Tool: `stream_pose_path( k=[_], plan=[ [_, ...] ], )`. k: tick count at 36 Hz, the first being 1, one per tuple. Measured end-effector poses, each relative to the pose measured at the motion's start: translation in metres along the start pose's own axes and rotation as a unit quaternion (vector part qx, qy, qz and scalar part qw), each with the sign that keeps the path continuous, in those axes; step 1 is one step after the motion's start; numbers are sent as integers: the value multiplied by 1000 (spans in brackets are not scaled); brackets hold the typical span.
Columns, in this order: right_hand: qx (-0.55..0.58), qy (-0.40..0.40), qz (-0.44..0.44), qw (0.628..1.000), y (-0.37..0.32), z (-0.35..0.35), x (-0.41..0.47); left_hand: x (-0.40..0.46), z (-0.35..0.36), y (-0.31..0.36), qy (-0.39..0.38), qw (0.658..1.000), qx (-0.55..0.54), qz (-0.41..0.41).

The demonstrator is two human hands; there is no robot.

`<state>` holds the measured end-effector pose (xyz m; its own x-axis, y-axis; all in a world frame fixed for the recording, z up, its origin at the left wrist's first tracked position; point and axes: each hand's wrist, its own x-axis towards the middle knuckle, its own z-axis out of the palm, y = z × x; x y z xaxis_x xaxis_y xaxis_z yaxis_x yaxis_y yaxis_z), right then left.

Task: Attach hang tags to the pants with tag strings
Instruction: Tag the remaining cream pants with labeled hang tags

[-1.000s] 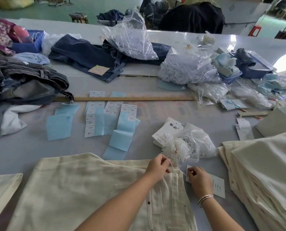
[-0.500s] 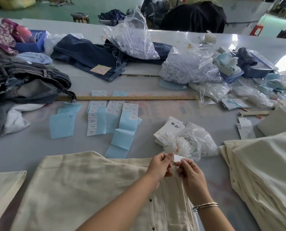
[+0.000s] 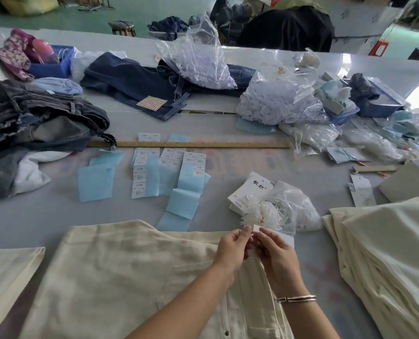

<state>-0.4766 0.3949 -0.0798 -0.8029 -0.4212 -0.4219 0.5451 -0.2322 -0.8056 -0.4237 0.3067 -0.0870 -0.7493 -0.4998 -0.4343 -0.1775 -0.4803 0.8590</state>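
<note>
A white hang tag (image 3: 285,238) sits in the lower middle of the frame, held up just above the waistband of cream pants (image 3: 130,272) that lie flat across the bottom of the frame. The left hand (image 3: 233,248) pinches something small at the tag's upper corner, thumb and forefinger closed together; whether that is the string is too fine to tell. The right hand (image 3: 277,255) has its fingers curled round the tag from behind, with a silver bracelet (image 3: 296,298) on its wrist. Just above the hands, a clear bag of white tag strings (image 3: 284,209) spills open beside a small stack of printed tags (image 3: 250,192). At lower right lies 1 tall stack of folded cream pants (image 3: 389,253). The grey counter (image 3: 32,216) also carries 1 long wooden ruler (image 3: 191,144) across the middle, rows of blue and white size labels (image 3: 169,172) below it, dark jeans (image 3: 135,86) at upper middle, and a heap of denim (image 3: 32,118) at left. Beyond the counter a green floor (image 3: 105,11) shows.
</note>
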Motion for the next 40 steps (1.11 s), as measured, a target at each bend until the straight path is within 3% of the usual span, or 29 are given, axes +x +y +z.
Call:
stream_pose_path(
  k=[13, 31, 40],
  plan=[
    [-34, 12, 6, 999, 8, 15, -11, 1, 2, -7, 35, 993, 94, 66],
    [-87, 11, -19, 996, 5, 13, -14, 7, -2, -19, 57, 994, 67, 66],
    [-3, 12, 43, 999, 11, 13, -7, 9, 0, -23, 33, 997, 43, 57]
  ],
)
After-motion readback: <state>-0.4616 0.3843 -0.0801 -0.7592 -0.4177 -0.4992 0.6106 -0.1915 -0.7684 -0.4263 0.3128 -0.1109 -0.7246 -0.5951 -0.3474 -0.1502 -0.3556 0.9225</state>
